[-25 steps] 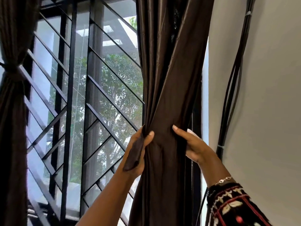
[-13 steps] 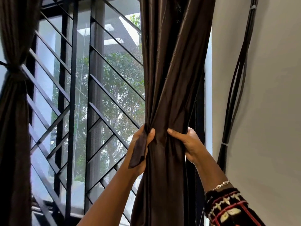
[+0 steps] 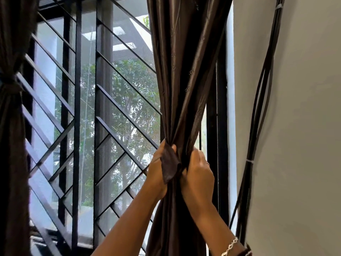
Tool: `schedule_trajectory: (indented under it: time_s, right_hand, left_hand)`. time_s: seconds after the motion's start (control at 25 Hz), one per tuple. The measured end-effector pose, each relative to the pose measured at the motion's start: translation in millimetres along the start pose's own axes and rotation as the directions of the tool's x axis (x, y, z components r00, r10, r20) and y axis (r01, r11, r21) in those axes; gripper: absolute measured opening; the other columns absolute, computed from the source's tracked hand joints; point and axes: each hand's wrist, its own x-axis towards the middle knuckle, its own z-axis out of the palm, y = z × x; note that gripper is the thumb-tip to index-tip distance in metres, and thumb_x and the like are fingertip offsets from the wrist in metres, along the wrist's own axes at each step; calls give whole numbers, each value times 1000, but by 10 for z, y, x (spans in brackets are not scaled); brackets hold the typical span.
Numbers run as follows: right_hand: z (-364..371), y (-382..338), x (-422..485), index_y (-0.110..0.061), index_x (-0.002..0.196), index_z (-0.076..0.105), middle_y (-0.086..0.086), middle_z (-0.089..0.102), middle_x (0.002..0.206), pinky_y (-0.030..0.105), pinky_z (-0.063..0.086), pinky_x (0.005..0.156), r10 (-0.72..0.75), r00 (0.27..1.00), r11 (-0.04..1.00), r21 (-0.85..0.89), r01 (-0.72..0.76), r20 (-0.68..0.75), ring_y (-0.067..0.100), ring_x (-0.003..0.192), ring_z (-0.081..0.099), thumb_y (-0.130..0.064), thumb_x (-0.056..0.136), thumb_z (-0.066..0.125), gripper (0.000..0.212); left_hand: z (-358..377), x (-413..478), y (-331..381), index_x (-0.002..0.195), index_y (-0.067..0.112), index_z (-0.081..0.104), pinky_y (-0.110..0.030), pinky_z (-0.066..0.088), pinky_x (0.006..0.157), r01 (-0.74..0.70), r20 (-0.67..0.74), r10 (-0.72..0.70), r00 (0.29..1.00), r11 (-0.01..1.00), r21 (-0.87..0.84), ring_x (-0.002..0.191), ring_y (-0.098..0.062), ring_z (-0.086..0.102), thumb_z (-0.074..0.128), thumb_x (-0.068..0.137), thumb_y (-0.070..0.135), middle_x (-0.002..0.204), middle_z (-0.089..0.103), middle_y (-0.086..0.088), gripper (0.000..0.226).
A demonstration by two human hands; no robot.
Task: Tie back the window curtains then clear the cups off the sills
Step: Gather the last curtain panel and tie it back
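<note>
So the right curtain [image 3: 184,85] hangs pretty much dead centre, running 12 to 6 o'clock, and it's bunched into a tight waist just below the middle. The left hand [image 3: 156,175] is curled on the 9 o'clock side of that waist, thumb pinning a short dark tie [image 3: 170,167] flat against the cloth. The right hand [image 3: 197,175] is wrapped round the bunch from 3 o'clock, fingers closed on the folds. The fabric looks satiny and slick, light and totally floppy, so my guess is it'll slide and fan out the moment the squeeze loosens. Best grabbed right at the waist, where the folds stack thickest, with the tie pulled snug. The other curtain [image 3: 11,145] at 9 o'clock is already cinched. Some cables [image 3: 258,126] run down the wall [image 3: 304,126] at 3 o'clock. No cups or sill in sight from here.
</note>
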Motion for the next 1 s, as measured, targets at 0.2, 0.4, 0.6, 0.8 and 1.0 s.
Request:
schedule_trajectory:
  time_s: [0.2, 0.4, 0.6, 0.8, 1.0]
  right_hand:
    - [-25, -78, -175, -2, 110, 60, 10, 60, 91, 33, 54, 54, -105, 994, 993, -65, 104, -10, 31, 78, 63, -7, 71, 53, 41]
    - [-68, 13, -361, -7, 113, 62, 3, 59, 100, 16, 46, 83, -54, 992, 892, 453, -4, 116, 17, 98, 54, -23, 78, 40, 44]
    - [-38, 225, -476, -15, 100, 64, 5, 68, 86, 31, 53, 74, 389, 798, 377, 711, -594, 461, 25, 89, 66, -46, 83, 60, 36]
    - [-183, 229, -214, -28, 133, 39, -25, 67, 101, 19, 51, 86, 147, 895, 446, 779, -440, 421, -4, 99, 62, -51, 71, 69, 73]
    - [-400, 111, 82, -31, 121, 59, -21, 57, 76, 8, 40, 61, 44, 989, 517, 844, -143, 141, -5, 58, 48, -55, 85, 46, 45]
  left_hand:
    - [-12, 27, 27, 118, 2, 54, -27, 51, 86, -45, 145, 38, 989, 998, 41, 98, -24, 59, 74, 73, 29, 105, 58, -17, 57]
    - [46, 16, 80, 96, 6, 67, -23, 53, 67, 174, 110, -177, 978, 984, 31, 73, -15, 64, 52, 87, 4, 88, 68, -10, 18]
    - [67, -44, 98, 100, -1, 66, -20, 49, 51, 102, 134, -97, 986, 994, -37, 59, -11, 58, 46, 90, 5, 63, 59, -6, 24]
    - [98, -36, 80, 102, -10, 59, -29, 53, 51, 149, 99, -135, 986, 977, -153, 51, -19, 56, 52, 84, 5, 64, 56, -12, 25]
    - [123, -69, 86, 86, 5, 58, -21, 45, 43, 89, 62, -80, 995, 983, -158, 45, -17, 53, 54, 85, 2, 59, 52, -11, 5]
